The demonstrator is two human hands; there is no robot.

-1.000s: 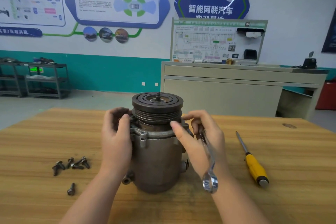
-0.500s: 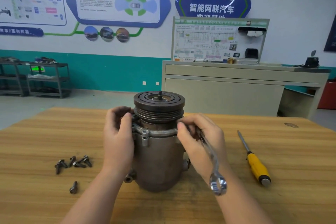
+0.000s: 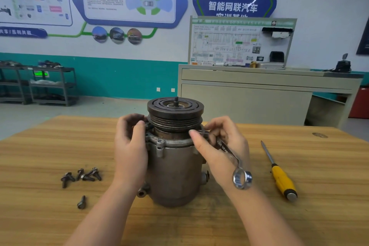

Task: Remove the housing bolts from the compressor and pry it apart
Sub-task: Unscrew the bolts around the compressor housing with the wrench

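Observation:
A grey metal compressor [image 3: 173, 170] stands upright in the middle of the wooden table, its dark grooved pulley [image 3: 175, 113] on top. My left hand [image 3: 129, 150] wraps the left side of the housing just under the pulley. My right hand [image 3: 221, 148] holds a silver ring wrench [image 3: 235, 168] at the flange on the right side; its free ring end hangs down by my wrist, and the working end is hidden behind my fingers. Several removed bolts [image 3: 81, 176] lie in a cluster on the table to the left, with one more bolt [image 3: 81, 202] nearer to me.
A yellow-handled screwdriver [image 3: 278, 173] lies on the table [image 3: 319, 185] to the right of the compressor, tip pointing away. Beyond the table stand a beige bench [image 3: 259, 96] with a wiring display board and dark shelving [image 3: 40, 86] at the far left.
The right hand has swung the wrench's free end outward to the right and slightly up. The left hand and the compressor stay put.

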